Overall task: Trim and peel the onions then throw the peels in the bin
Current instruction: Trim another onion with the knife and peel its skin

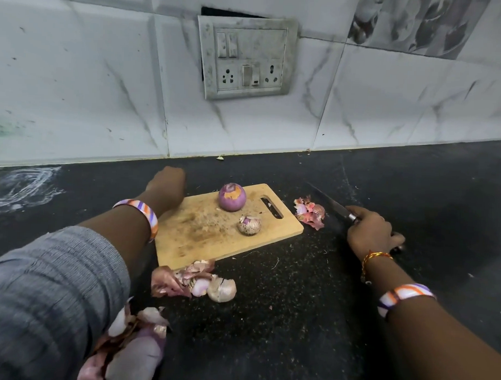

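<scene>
A peeled purple onion (232,201) stands on the wooden cutting board (202,239). A smaller, partly skinned onion piece (249,224) lies near the board's right end. My left hand (166,188) reaches past the board's far left corner with its fingers turned away from me, so whatever they touch is hidden. My right hand (374,232) rests on the counter to the right of the board and grips the handle of a knife (332,204), whose blade points toward the wall. Peel piles lie right of the board (309,212), in front of it (193,281) and at the bottom left (137,339).
The black speckled counter (296,305) runs to a white tiled wall carrying a switch and socket panel (247,57). White smears mark the counter at the far left (25,184). No bin is in view.
</scene>
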The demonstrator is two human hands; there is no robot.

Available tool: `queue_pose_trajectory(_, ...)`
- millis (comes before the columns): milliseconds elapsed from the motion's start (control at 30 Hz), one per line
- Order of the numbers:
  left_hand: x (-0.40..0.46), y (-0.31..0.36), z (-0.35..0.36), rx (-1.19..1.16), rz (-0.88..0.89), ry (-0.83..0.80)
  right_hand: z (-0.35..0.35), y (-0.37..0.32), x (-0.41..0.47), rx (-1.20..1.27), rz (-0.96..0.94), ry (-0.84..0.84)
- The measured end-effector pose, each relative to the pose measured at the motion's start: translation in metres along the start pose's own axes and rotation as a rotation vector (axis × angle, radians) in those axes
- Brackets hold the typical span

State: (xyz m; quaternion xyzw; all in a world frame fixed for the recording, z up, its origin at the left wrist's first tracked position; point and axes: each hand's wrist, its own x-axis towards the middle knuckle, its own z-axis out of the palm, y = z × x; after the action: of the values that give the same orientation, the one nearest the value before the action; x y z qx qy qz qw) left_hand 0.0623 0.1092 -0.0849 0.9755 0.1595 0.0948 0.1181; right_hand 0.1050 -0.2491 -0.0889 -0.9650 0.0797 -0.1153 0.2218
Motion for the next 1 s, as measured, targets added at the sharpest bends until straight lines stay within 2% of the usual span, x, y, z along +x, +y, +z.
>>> queue_pose_trajectory(133, -0.02, 0.013, -0.007, -0.107, -0.044, 0.27, -0.003, 0.006, 0.011, 0.012, -0.122, -0.127)
queue_pose_trajectory(200, -0.027, 0.032, -0.019, -0.288, -0.024, 0.305, -0.008, 0.011, 0.015, 0.006, -0.173, -0.197)
queue_pose_trajectory(267, -0.04, 0.06, -0.032, -0.464, -0.005, 0.128, -0.017, 0.019, 0.018, -0.015, -0.226, -0.251)
queue_pose_trajectory(333, -0.059, 0.089, -0.04, -0.563, 0.038, -0.186, -0.028, 0.029, 0.02, -0.037, -0.273, -0.307)
queue_pose_trajectory(400, -0.078, 0.111, -0.042, -0.572, 0.114, -0.536, -0.04, 0.042, 0.02, -0.034, -0.31, -0.367)
queue_pose_trajectory(467, -0.094, 0.128, -0.037, -0.592, 0.13, -0.814, -0.052, 0.054, 0.016, -0.038, -0.335, -0.424)
queue_pose_trajectory(500, -0.102, 0.137, -0.034, -0.609, 0.111, -0.904, -0.059, 0.062, 0.014, -0.042, -0.345, -0.445)
queue_pose_trajectory(567, -0.116, 0.153, -0.029, -0.607, 0.067, -0.983, -0.068, 0.076, 0.01, -0.036, -0.362, -0.479)
queue_pose_trajectory(633, -0.129, 0.167, -0.025, -0.574, 0.052, -0.999, -0.078, 0.091, 0.004, -0.015, -0.39, -0.534)
queue_pose_trajectory(733, -0.14, 0.179, -0.024, -0.539, 0.049, -0.93, -0.083, 0.099, -0.008, 0.035, -0.448, -0.561)
queue_pose_trajectory(867, -0.158, 0.185, -0.023, -0.568, 0.032, -0.74, -0.083, 0.105, -0.028, 0.092, -0.301, -0.318)
queue_pose_trajectory(933, -0.168, 0.182, -0.022, -0.564, 0.018, -0.663, -0.081, 0.106, -0.045, 0.007, -0.25, -0.254)
queue_pose_trajectory(1000, -0.178, 0.176, -0.023, -0.542, 0.008, -0.594, -0.076, 0.107, -0.067, -0.13, -0.295, -0.205)
